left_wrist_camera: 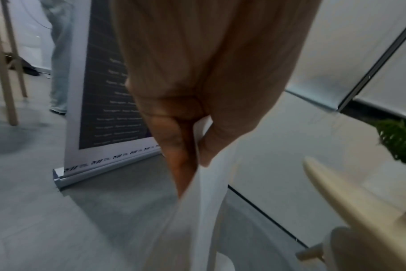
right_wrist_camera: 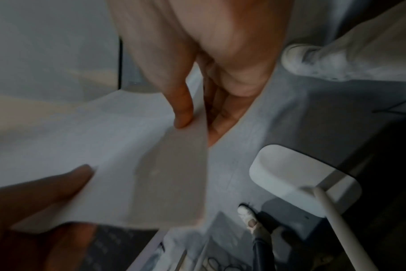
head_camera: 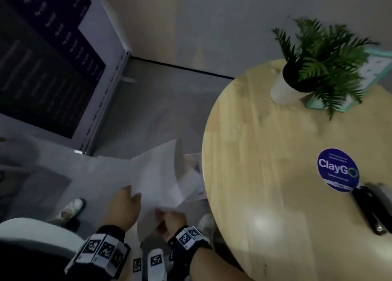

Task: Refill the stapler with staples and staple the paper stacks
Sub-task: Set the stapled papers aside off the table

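Observation:
A loose stack of white paper sheets [head_camera: 161, 174] hangs in the air left of the round wooden table [head_camera: 275, 153], off its edge. My left hand [head_camera: 125, 208] pinches the sheets' left lower edge; in the left wrist view the paper [left_wrist_camera: 197, 210] runs between thumb and fingers [left_wrist_camera: 174, 143]. My right hand [head_camera: 171, 221] pinches the bottom corner; in the right wrist view its thumb [right_wrist_camera: 181, 102] presses on the paper [right_wrist_camera: 104, 155]. A black stapler [head_camera: 373, 210] lies on the table at the right edge, away from both hands.
A potted fern [head_camera: 314, 68] in a white pot and a mint-green frame [head_camera: 373, 68] stand at the table's far side. A round blue sticker [head_camera: 338, 170] lies near the stapler. A roll-up banner [head_camera: 48, 57] stands left on the grey floor. A white stool [right_wrist_camera: 301, 183] stands beside my feet.

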The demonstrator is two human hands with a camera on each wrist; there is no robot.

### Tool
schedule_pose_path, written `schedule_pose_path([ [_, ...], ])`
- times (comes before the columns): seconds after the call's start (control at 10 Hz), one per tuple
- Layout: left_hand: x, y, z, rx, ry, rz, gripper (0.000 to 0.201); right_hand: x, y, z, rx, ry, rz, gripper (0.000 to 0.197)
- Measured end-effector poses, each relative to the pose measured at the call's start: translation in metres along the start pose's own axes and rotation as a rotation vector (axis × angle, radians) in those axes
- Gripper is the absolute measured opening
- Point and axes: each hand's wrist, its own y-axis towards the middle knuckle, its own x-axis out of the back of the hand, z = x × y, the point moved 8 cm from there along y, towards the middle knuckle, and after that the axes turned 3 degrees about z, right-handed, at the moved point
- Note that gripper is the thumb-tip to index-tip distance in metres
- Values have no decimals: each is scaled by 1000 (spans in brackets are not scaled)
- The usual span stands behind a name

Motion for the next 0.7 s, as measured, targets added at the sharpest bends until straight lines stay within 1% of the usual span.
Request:
schedule_pose_path([
  [0.1,-40,53,2,-52,104,122,32,17,42,-17,-42,90,-37,10],
  [0.2,-74,95,5,-56,129,188,30,41,67,-16,-45,135,-136,17],
  [0.3,-103,121,5,-6,90,253,28,70,93,-15,-45,58,-210,30],
  [0.4,-128,135,12,66,0,311,28,107,145,-35,-33,34,-299,50],
  [0.5,-137,134,18,94,-161,302,36,107,165,-52,-36,9,-236,51],
  [0.6,-138,124,19,108,-241,299,37,83,111,-39,-32,75,-214,37],
  [0.7,-121,106,11,62,-254,288,30,40,51,-12,15,25,-90,38],
])
